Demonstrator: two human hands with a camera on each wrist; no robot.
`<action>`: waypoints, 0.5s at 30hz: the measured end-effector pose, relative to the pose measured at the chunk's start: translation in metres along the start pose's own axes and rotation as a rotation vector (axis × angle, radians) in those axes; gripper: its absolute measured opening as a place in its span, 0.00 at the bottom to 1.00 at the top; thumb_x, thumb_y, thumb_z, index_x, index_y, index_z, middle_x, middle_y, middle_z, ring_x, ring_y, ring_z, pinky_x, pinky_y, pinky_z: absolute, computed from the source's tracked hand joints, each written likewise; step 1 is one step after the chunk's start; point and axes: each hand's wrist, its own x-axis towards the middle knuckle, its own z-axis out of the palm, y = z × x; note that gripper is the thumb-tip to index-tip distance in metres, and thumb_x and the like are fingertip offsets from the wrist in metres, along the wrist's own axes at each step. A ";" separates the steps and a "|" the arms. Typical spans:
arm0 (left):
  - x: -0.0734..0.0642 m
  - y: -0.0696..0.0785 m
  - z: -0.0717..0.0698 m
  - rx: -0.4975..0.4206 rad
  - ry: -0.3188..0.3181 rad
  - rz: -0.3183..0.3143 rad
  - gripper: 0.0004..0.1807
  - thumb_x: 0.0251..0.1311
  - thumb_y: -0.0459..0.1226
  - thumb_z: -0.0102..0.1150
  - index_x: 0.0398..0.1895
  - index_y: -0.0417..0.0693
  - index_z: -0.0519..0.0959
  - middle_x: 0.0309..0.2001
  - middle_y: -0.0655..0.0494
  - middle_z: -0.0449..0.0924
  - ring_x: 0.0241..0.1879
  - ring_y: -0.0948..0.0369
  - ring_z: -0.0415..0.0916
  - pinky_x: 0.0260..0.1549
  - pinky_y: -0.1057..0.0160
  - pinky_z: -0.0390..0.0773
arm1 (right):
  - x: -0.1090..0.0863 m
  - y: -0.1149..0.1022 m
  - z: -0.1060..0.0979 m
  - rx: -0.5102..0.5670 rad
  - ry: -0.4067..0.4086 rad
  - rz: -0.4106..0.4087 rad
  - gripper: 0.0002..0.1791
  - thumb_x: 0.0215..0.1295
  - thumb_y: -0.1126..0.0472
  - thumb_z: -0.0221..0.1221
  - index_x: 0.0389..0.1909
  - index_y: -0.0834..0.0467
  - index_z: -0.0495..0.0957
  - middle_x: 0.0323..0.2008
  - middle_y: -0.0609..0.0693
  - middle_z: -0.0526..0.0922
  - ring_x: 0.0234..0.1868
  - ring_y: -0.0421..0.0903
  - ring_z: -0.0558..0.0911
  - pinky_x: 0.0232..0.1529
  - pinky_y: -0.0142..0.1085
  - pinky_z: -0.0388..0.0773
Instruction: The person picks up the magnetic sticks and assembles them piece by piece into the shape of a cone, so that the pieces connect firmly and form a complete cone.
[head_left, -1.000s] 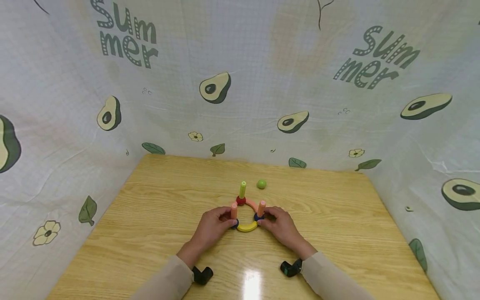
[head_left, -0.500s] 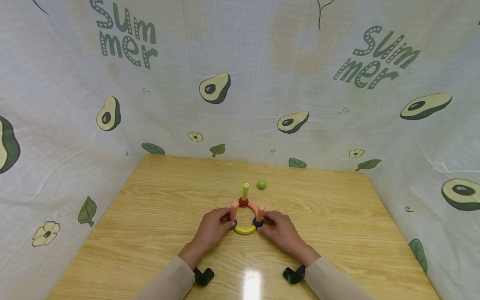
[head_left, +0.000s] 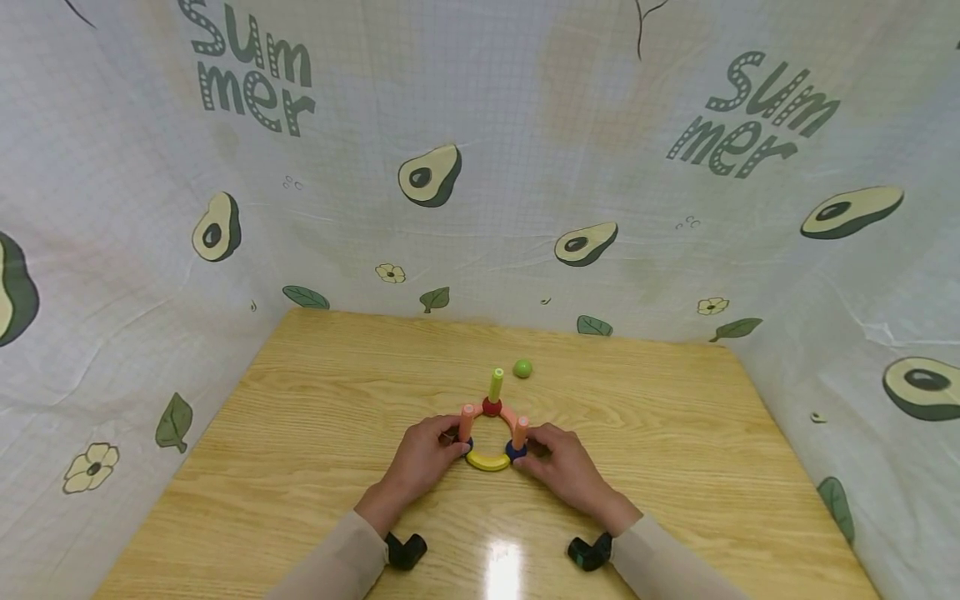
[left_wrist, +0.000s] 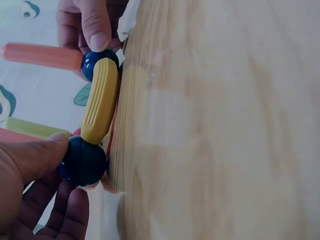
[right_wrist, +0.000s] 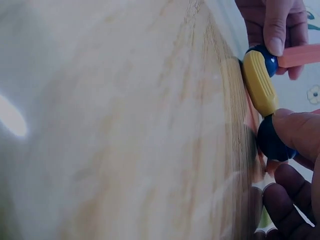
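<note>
A ring of curved pieces and balls lies on the wooden table [head_left: 360, 375]. Its front is a yellow curved bar [head_left: 487, 461], joining a left blue ball [left_wrist: 84, 162] and a right blue ball [head_left: 515, 451]. An orange rod [head_left: 467, 423] rises from the left ball, another orange rod [head_left: 521, 432] from the right. At the back, a red ball [head_left: 492, 407] bears an upright lime-green rod [head_left: 496, 385]; salmon curved bars [head_left: 509, 416] run from it. My left hand [head_left: 426, 457] pinches the left blue ball, my right hand [head_left: 564, 465] the right one.
Behind the ring sits a small green ball [head_left: 522, 368] by itself. A white cloth [head_left: 495, 233] printed with avocados hangs at the back and both sides of the table. Black wrist devices [head_left: 406, 552] sit low over the table's near part.
The ring has turned slightly clockwise: the red ball and lime-green rod moved right and nearer, and the right blue ball came nearer with my right hand. My left hand barely moved.
</note>
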 end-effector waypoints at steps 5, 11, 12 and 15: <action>0.001 0.000 -0.001 0.013 -0.004 0.001 0.18 0.64 0.38 0.74 0.57 0.51 0.87 0.45 0.60 0.87 0.42 0.63 0.80 0.42 0.63 0.80 | 0.001 0.000 0.000 0.002 -0.001 -0.014 0.16 0.65 0.53 0.74 0.52 0.46 0.86 0.43 0.36 0.86 0.43 0.37 0.84 0.50 0.39 0.79; 0.001 0.000 -0.001 0.004 -0.010 -0.013 0.18 0.64 0.38 0.74 0.57 0.52 0.87 0.47 0.59 0.86 0.43 0.63 0.81 0.43 0.62 0.81 | 0.000 -0.002 -0.003 0.008 -0.027 -0.006 0.18 0.65 0.51 0.74 0.54 0.46 0.86 0.43 0.35 0.85 0.44 0.36 0.83 0.51 0.40 0.78; 0.001 0.000 -0.001 -0.004 -0.013 -0.019 0.18 0.64 0.38 0.74 0.57 0.52 0.87 0.47 0.59 0.86 0.44 0.63 0.81 0.44 0.62 0.81 | 0.000 -0.002 -0.003 0.009 -0.031 -0.003 0.18 0.65 0.51 0.74 0.54 0.46 0.86 0.44 0.35 0.85 0.44 0.36 0.83 0.52 0.41 0.78; 0.000 0.000 0.000 -0.026 -0.021 -0.033 0.19 0.64 0.39 0.74 0.58 0.51 0.86 0.49 0.57 0.86 0.45 0.62 0.81 0.45 0.61 0.82 | 0.000 0.000 -0.005 0.033 -0.056 -0.002 0.19 0.66 0.51 0.74 0.56 0.47 0.85 0.46 0.37 0.85 0.46 0.38 0.84 0.52 0.39 0.80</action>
